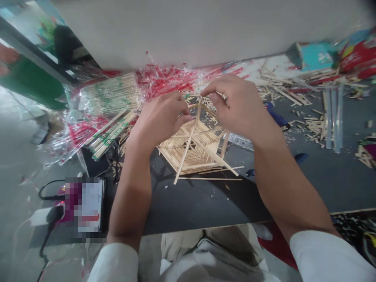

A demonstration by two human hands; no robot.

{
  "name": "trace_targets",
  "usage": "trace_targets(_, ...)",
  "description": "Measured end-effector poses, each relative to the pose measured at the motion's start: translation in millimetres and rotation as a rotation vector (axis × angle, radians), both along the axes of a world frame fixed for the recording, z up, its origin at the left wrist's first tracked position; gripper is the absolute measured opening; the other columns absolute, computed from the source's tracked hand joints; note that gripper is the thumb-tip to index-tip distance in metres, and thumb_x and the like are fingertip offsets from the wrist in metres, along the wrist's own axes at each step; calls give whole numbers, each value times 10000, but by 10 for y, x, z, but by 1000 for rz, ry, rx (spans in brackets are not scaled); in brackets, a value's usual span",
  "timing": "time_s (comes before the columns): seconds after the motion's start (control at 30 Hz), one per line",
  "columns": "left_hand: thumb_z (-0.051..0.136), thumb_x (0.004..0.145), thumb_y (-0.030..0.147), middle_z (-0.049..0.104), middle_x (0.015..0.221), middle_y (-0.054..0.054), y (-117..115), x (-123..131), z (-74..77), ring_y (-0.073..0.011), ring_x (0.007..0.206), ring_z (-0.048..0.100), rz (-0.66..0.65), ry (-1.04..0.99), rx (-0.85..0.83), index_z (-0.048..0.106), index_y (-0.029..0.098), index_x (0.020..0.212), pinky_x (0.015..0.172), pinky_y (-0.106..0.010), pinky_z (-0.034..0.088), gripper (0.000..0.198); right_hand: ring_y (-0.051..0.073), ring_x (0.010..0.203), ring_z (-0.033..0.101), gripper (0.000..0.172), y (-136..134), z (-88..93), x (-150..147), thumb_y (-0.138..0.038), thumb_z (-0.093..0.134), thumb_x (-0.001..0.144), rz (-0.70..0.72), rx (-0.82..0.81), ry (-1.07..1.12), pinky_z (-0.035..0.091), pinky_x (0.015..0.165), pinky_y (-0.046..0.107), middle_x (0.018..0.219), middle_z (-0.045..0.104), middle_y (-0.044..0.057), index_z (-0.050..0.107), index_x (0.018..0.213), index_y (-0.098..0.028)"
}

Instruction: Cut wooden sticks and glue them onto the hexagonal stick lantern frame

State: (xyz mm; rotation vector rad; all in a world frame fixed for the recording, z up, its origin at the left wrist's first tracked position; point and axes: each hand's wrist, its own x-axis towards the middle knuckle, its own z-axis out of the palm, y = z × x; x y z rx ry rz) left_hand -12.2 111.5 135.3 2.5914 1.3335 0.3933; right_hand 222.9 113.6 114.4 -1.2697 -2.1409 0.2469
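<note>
- Lying at 8 o'clock of the view, at the counter's (323, 184) near edge: a blurred-out box (84, 203) with dark cables beside it.
- Wrapped chopstick bundles (110, 94) at 10 o'clock of the hands, in crinkled clear plastic.
- Left hand (160, 117): fingers curled in, thumb tip closed against a long stick (184, 156) part-way up. The far side of the grip is hidden.
- Six-sided stick panel (199, 156) lies flat on the counter at centre, just under both hands. The long stick slants across it, with its low end past the panel's 7 o'clock edge.
- Right hand (237, 105): thumb and forefinger pinching the long stick's top end, at the panel's 12 o'clock.
- Loose stick offcuts (293, 92) at 2 o'clock of the panel.
- Clear glue rods (333, 117) at 3 o'clock, well apart from the hands.
</note>
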Motion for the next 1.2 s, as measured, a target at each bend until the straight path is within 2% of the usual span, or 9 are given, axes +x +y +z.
trace_targets(0.13, 675, 1043, 306, 790, 1153, -78, 2, 6, -18, -273, 1079, 726, -12, 20, 22, 852, 244, 1041, 974, -411, 567, 188, 336, 1165, 743, 292, 3, -21, -21, -142, 497, 1020, 41, 8, -22, 577, 1040, 527, 1180, 815, 119, 763, 1052, -257)
trace_targets(0.3, 671, 1044, 293, 798, 1146, -88, 10, 19, -14, -277, 1058, 733, 6, 55, 21, 840, 219, 1030, 957, -418, 566, 185, 355, 1189, 715, 258, 12, -71, -45, -355, 519, 1117, 105, -26, 10, 574, 1035, 527, 1180, 797, 122, 760, 1055, -287)
trace_targets(0.53, 644, 1046, 313, 802, 1113, -86, 52, 10, -49, -265, 1035, 726, -10, 49, 27, 838, 210, 1034, 958, -411, 565, 220, 313, 1136, 731, 255, -9, -76, -74, -206, 512, 1072, 125, -6, -48, 572, 1006, 482, 1189, 783, 137, 765, 1055, -230)
trace_targets(0.73, 650, 1040, 334, 798, 1077, -83, 57, 5, -43, -265, 1025, 727, -9, 5, -2, 835, 223, 1013, 975, -414, 566, 217, 322, 1200, 711, 248, -13, -93, -94, -264, 529, 1108, 119, -49, -5, 564, 1046, 493, 1217, 777, 112, 774, 1085, -293)
trace_targets(0.87, 621, 1065, 373, 797, 1025, -82, 49, -87, 27, -277, 1044, 727, 27, -71, -15, 831, 240, 1028, 996, -426, 571, 252, 326, 1208, 704, 276, -54, -51, -148, -181, 530, 1078, 102, -44, -62, 527, 1101, 530, 1208, 778, 120, 790, 1099, -272)
trace_targets(0.93, 618, 1066, 389, 795, 1019, -83, 55, -167, 51, -280, 1039, 724, 62, -99, 4, 836, 250, 1048, 992, -431, 580, 259, 336, 1225, 694, 254, -79, -32, -182, -201, 560, 1075, 104, -38, -74, 511, 1121, 551, 1207, 782, 109, 797, 1084, -292)
trace_targets(1.07, 666, 1029, 385, 791, 1032, -80, 89, -300, 47, -277, 1025, 723, 103, -109, 18, 846, 263, 1052, 970, -423, 592, 219, 369, 1233, 673, 169, -109, -54, -248, -252, 639, 1063, 120, -24, -60, 499, 1104, 585, 1204, 781, 109, 802, 1043, -288)
trace_targets(1.2, 661, 1018, 383, 788, 1042, -84, 113, -326, 34, -283, 1037, 724, 101, -97, 0, 849, 252, 1036, 979, -427, 592, 230, 380, 1198, 669, 173, -109, -110, -291, -222, 645, 1053, 134, -13, -63, 497, 1069, 592, 1150, 774, 110, 804, 1002, -267)
